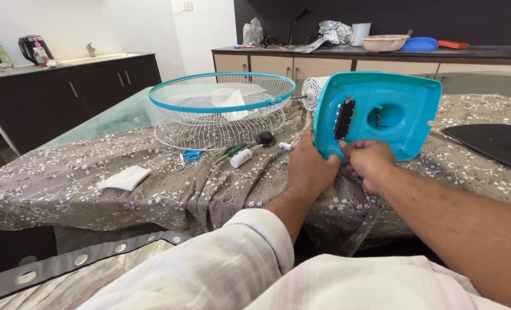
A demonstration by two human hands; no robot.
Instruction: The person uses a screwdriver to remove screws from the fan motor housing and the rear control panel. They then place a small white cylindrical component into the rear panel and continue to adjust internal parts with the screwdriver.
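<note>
A turquoise plastic fan base stands tipped on its edge on the cloth-covered table, underside facing me, with a black part and wires in it. My left hand grips its lower left edge. My right hand pinches at the bottom edge just beside the left, fingers closed on something small that I cannot make out. The fan's wire guard, white with a turquoise rim, lies to the left, white blades inside it.
On the cloth lie blue-handled scissors, a green screwdriver, a small white cylinder, a black knob and a folded white cloth. A black mat sits right. Counters with clutter stand behind.
</note>
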